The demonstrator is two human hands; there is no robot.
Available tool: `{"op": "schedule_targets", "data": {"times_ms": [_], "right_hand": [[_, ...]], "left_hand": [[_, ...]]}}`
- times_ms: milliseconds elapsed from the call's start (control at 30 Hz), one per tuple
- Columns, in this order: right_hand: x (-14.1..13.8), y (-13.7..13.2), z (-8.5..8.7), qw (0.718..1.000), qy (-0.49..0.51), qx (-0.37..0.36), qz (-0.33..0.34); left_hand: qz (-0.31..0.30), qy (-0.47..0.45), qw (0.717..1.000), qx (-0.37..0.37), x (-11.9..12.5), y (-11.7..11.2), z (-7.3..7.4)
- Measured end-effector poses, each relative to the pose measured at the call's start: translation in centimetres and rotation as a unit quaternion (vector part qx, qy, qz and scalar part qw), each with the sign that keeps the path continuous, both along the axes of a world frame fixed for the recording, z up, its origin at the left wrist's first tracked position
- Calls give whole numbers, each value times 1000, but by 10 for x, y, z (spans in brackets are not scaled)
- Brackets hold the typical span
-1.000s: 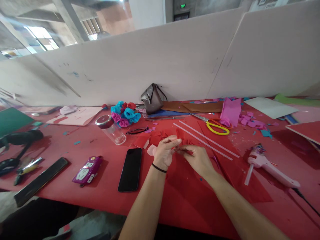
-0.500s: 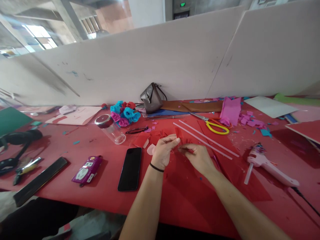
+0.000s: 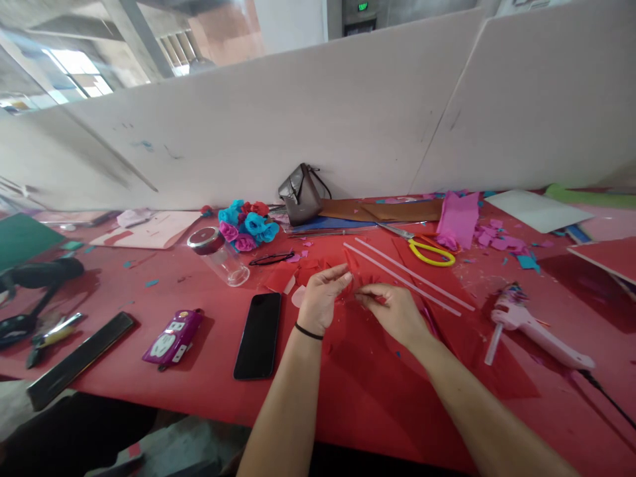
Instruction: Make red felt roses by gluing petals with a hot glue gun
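Between thumb and fingers of my left hand (image 3: pixel 318 298), which wears a black band at the wrist, is a thin piece of red crepe paper (image 3: pixel 353 265). Close on its right, my right hand (image 3: pixel 395 315) has thumb and fingertips pinched together at the paper's lower edge; what lies in that pinch is too small to make out. Beneath both hands spread more red sheets on the red table (image 3: pixel 209 371). A pale pink paper petal (image 3: pixel 299 296) lies just left of my left hand. Two translucent sticks (image 3: pixel 407 281) rest beyond my right hand.
Yellow-handled scissors (image 3: pixel 432 254) lie at the back right, a pink glue gun (image 3: pixel 544 334) with its cord at the right. Leftward are a black phone (image 3: pixel 257 338), a purple pouch (image 3: pixel 173 338), a clear jar (image 3: pixel 231 265) and paper flowers (image 3: pixel 256 225). A grey bag (image 3: pixel 301 197) leans on the partition.
My left hand has shifted slightly left, and the red paper in it has turned a little. My right hand stays pinched in nearly the same spot.
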State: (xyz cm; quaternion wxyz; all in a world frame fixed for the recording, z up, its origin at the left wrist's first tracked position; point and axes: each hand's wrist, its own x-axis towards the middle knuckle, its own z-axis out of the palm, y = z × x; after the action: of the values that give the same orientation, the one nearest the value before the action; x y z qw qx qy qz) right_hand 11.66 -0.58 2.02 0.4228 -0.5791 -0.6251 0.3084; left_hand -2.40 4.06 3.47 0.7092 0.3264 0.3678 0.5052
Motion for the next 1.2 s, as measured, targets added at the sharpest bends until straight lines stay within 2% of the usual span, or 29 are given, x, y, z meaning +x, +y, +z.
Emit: {"op": "schedule_targets", "data": {"times_ms": [500, 700, 833, 1200], "right_hand": [[-1, 2, -5, 999, 34, -4, 24], [-3, 0, -1, 999, 33, -12, 39], [-1, 1, -3, 999, 20, -10, 44], [-1, 2, -3, 999, 1, -4, 41]], "left_hand": [[-12, -6, 999, 41, 2, -3, 3], [30, 5, 998, 54, 3, -1, 2], [26, 9, 998, 63, 3, -1, 1], [12, 5, 999, 42, 4, -3, 3]]}}
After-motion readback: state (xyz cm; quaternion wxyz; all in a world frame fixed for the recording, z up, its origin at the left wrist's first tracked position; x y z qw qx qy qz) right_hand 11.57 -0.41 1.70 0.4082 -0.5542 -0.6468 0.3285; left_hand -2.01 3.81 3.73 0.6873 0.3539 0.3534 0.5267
